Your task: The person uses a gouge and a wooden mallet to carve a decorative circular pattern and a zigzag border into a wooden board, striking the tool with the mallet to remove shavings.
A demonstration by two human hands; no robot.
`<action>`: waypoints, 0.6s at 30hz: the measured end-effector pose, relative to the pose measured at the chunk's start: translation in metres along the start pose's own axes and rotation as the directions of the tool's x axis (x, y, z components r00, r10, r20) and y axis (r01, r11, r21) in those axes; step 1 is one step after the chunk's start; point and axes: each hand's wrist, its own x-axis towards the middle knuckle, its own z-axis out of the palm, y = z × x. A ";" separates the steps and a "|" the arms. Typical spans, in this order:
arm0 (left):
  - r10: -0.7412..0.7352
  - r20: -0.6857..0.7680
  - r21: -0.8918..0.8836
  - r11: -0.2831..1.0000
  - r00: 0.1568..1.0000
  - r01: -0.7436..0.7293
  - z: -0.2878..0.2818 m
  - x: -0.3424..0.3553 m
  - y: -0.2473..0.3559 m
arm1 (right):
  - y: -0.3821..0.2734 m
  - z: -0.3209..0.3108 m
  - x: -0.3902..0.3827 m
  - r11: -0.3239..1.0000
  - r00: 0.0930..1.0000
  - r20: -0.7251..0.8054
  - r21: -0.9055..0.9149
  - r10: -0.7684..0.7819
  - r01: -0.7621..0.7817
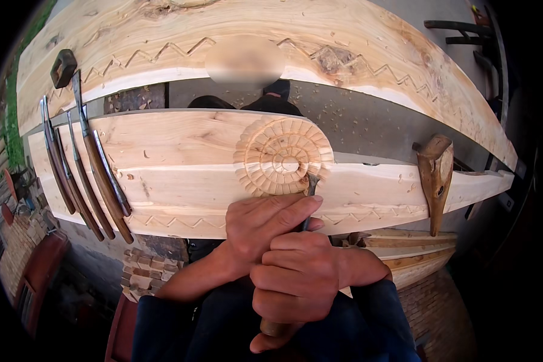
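Note:
A long pale plank [181, 142] lies across in front of me, with a round spiral rosette [271, 148] carved into its middle. My right hand [298, 274] is wrapped round the wooden handle of a wood chisel [312, 184], whose butt end shows below the fist. Over the chisel's shank, my left hand [259, 226] is closed, fingers pressed together and its heel toward the plank's near edge. The blade tip meets the lower right part of the rosette. A shallow zigzag line runs along the plank's near side.
Several carving chisels [93, 175] lie side by side at the plank's left end. A wooden mallet [435, 181] rests on the right. Beyond is a second zigzag-carved board [368, 30], with a dark block-shaped tool [63, 67] on it. Wood chips [338, 123] dot the floor between.

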 end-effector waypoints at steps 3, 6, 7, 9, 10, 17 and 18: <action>0.004 0.010 0.019 1.000 1.000 -0.004 -0.001 0.003 0.004 | 0.000 -0.007 -0.002 0.999 1.000 0.019 0.037 -0.005 0.004; 0.010 0.013 0.030 0.999 1.000 -0.010 0.000 0.004 0.005 | -0.001 -0.007 -0.002 0.999 1.000 0.013 0.048 -0.004 0.003; 0.017 0.005 0.027 0.999 1.000 -0.017 0.001 0.004 0.004 | -0.001 -0.007 -0.003 0.999 1.000 0.000 0.045 -0.006 0.006; 0.016 0.007 0.032 0.999 1.000 -0.016 0.000 0.003 0.003 | 0.000 0.001 -0.003 1.000 0.999 -0.046 0.020 -0.016 0.017; 0.015 0.010 0.037 0.999 1.000 -0.015 0.000 0.003 0.003 | 0.000 0.004 -0.003 1.000 0.995 -0.092 -0.006 -0.027 0.027; -0.026 0.001 0.001 1.000 1.000 0.026 -0.003 0.004 0.003 | -0.003 0.008 0.004 0.998 0.996 -0.089 -0.059 0.027 -0.032; -0.023 0.000 0.000 1.000 1.000 0.023 -0.003 0.003 0.003 | -0.004 0.006 0.005 0.998 0.997 -0.068 -0.054 0.034 -0.038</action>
